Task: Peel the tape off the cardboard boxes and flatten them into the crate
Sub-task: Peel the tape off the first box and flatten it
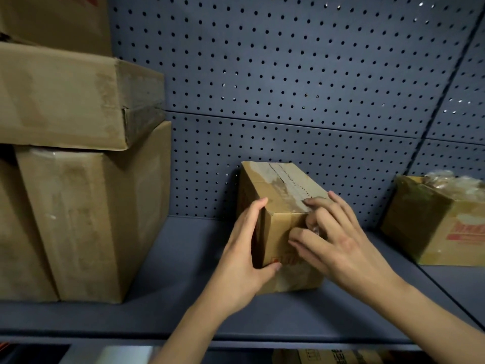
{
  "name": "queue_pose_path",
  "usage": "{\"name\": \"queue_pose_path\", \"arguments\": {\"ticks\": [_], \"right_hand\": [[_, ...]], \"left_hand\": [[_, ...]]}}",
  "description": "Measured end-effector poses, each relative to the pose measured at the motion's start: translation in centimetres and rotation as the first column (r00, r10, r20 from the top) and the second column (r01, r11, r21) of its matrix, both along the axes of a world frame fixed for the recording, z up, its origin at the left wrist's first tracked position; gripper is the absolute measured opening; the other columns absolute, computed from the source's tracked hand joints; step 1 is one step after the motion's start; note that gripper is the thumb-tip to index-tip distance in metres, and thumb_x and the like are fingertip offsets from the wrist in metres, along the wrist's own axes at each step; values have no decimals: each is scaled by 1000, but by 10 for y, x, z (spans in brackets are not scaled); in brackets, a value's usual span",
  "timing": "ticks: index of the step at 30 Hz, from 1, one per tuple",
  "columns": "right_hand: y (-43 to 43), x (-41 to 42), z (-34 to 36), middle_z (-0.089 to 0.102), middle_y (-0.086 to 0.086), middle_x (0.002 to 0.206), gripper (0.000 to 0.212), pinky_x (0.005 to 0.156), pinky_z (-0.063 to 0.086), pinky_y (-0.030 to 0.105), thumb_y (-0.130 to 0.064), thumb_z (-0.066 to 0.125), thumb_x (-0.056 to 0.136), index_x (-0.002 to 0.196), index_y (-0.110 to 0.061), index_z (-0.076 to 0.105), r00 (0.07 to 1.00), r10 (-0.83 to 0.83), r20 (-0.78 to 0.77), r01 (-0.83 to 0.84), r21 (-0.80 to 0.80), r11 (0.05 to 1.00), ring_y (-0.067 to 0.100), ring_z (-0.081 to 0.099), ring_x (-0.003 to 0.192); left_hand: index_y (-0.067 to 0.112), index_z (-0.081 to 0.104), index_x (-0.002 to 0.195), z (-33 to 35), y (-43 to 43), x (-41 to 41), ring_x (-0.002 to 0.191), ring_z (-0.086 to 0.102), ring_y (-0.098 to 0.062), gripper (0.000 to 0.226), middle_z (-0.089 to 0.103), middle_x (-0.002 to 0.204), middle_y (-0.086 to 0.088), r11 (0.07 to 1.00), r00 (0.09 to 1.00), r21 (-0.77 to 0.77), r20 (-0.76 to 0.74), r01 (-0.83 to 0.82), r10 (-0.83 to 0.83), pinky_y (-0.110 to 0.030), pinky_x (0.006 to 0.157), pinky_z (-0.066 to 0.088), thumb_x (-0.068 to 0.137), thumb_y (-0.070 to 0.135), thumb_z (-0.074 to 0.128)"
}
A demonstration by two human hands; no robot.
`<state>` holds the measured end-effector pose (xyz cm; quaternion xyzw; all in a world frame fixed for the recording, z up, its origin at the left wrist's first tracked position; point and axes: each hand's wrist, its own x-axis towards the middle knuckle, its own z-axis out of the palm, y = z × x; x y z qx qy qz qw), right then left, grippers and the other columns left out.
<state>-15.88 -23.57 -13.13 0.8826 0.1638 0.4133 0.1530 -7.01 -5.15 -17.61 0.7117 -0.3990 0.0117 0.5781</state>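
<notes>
A small brown cardboard box (275, 190) stands on the grey shelf (170, 298), its far end against the pegboard wall. A strip of clear tape (287, 183) runs along its top seam and down the near face. My left hand (244, 261) grips the box's near left corner, fingers on the left side and thumb on the front face. My right hand (333, 235) rests on the near top edge, its fingertips pinching at the tape end there. A crumpled bit of tape shows under its fingers. No crate is in view.
Large cardboard boxes (78, 211) are stacked at the left of the shelf. An open box (441, 227) with plastic wrap in it sits at the right. A grey pegboard (288, 88) closes the back. Below the shelf edge another box (328, 357) shows.
</notes>
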Motion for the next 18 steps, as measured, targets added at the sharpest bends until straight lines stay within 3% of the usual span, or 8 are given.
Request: {"name": "queue_pose_path", "arguments": {"ticks": [6, 9, 13, 16, 18], "right_hand": [[3, 3, 8, 61, 11, 92, 20, 95, 46, 45, -22, 46, 100, 94, -10, 60, 1000, -2, 22, 2, -35, 999, 34, 62, 112], [3, -2, 17, 56, 5, 99, 10, 91, 49, 36, -26, 43, 97, 95, -16, 47, 996, 50, -73, -35, 189, 981, 24, 62, 108], [4, -11, 26, 46, -5, 106, 17, 72, 59, 45, -43, 35, 102, 98, -27, 37, 976, 101, -191, 3, 477, 879, 27, 67, 101], [6, -13, 32, 49, -12, 106, 17, 76, 59, 38, -46, 32, 96, 96, -30, 37, 978, 119, -169, -7, 550, 835, 4, 62, 111], [6, -14, 34, 58, -16, 106, 15, 80, 58, 41, -53, 32, 94, 93, -39, 36, 972, 123, -199, 33, 636, 771, 3, 63, 110]], "left_hand": [[58, 15, 148, 3, 2, -2, 144, 31, -3, 110, 30, 154, 25, 1000, 1000, 19, 16, -14, 14, -41, 117, 35, 76, 10, 84], [58, 15, 148, 4, 4, -3, 144, 29, -1, 110, 29, 154, 27, 1000, 1000, 22, 18, -16, 16, -41, 118, 33, 77, 11, 84], [62, 14, 145, 6, 4, -4, 142, 26, 6, 109, 27, 152, 32, 999, 999, 41, 23, -24, 23, -40, 119, 31, 77, 14, 84], [60, 15, 147, 5, 4, -2, 143, 31, -3, 110, 29, 153, 29, 999, 1000, 33, -5, -10, 10, -45, 116, 35, 76, 13, 84], [59, 15, 147, 5, 3, -2, 143, 33, -5, 110, 29, 153, 28, 1000, 1000, 28, -13, -3, 4, -46, 114, 37, 76, 12, 84]]}}
